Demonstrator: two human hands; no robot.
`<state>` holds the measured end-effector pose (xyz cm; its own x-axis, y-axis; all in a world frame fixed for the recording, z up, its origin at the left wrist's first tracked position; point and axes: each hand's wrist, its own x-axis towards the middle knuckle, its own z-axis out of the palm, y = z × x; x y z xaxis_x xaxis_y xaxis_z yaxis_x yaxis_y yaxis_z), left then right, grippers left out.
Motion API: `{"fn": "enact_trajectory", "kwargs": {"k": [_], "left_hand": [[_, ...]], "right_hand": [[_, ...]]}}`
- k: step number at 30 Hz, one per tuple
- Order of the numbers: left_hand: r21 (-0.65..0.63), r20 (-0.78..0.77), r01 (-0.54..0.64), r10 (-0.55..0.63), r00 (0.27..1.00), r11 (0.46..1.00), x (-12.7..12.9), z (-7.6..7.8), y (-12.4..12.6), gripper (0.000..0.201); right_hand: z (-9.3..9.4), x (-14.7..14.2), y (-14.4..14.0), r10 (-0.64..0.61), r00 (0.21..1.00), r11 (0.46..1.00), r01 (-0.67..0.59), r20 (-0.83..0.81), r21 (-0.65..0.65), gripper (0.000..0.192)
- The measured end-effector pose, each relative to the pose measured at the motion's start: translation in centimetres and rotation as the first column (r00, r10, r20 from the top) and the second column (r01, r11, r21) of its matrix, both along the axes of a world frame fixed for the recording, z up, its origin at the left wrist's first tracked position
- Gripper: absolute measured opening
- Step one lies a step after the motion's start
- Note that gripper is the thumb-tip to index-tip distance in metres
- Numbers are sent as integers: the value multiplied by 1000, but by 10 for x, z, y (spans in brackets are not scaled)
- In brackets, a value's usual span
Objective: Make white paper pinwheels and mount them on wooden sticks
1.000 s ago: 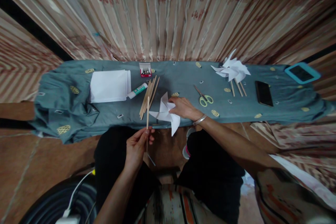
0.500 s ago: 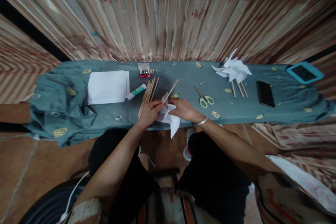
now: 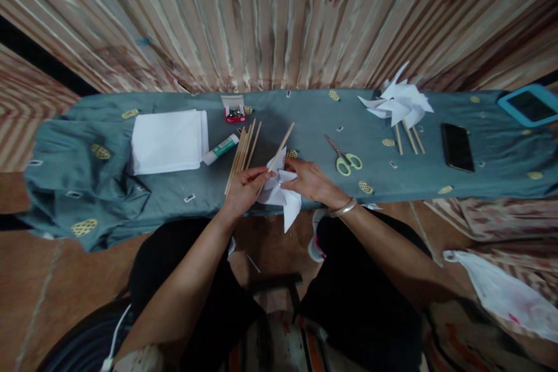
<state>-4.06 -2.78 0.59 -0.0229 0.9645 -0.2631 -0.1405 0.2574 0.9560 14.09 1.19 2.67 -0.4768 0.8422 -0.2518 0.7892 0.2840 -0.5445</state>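
A white paper pinwheel (image 3: pixel 291 209) is between my hands at the front edge of the cloth-covered table. My left hand (image 3: pixel 246 189) is closed, pinching a thin wooden stick (image 3: pixel 283 142) that slants up and to the right across the paper. My right hand (image 3: pixel 311 181) grips the pinwheel near its middle from the right, thumb and fingers on the paper. Several more wooden sticks (image 3: pixel 242 154) lie just beyond my left hand. Scissors with green handles (image 3: pixel 344 160) rest to the right of my right hand.
On the left lie a stack of white paper (image 3: pixel 168 142) and a glue stick (image 3: pixel 221 149). An open red box of metal pins (image 3: pixel 235 113) stands behind. Pinwheels on sticks (image 3: pixel 399 102), a black phone (image 3: pixel 457 147) and a blue-framed device (image 3: pixel 529 106) lie right. A pleated curtain (image 3: pixel 270 23) hangs behind.
The pinwheel has opened to view, with more of its upper blade and centre showing between my hands. My hands stay at nearly the same place. The camera view has shifted slightly.
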Motion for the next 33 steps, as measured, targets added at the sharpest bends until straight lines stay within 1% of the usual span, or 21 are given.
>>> {"fn": "enact_trajectory", "kwargs": {"k": [3,6,11,16,19,25,28,33], "left_hand": [[-7,15,4,-4,1000,1000,0,3,-1,40],[-27,24,2,-1,1000,1000,0,4,-1,41],[-59,27,-9,10,1000,998,-1,6,-2,43],[-104,47,-9,14,999,994,-3,12,-3,46],[-122,63,-5,13,998,992,-5,14,-4,46],[-92,58,4,1,998,996,-9,12,-6,42],[-86,65,11,-6,998,996,-10,11,-5,42],[-65,39,13,-10,999,998,-11,10,-4,41]], "right_hand": [[-4,1,2,24,999,1000,-24,-39,6,42],[-4,0,3,40,999,999,-40,-34,-10,37],[5,-2,2,51,998,997,-53,-34,-56,29],[15,-4,2,57,998,995,-56,15,-82,22],[15,-5,2,78,997,993,-79,-23,-90,19],[10,-5,4,89,995,993,-92,-38,-73,19],[11,-6,5,103,993,991,-107,-51,-84,18],[12,-8,4,122,992,990,-124,-33,-63,13]]}}
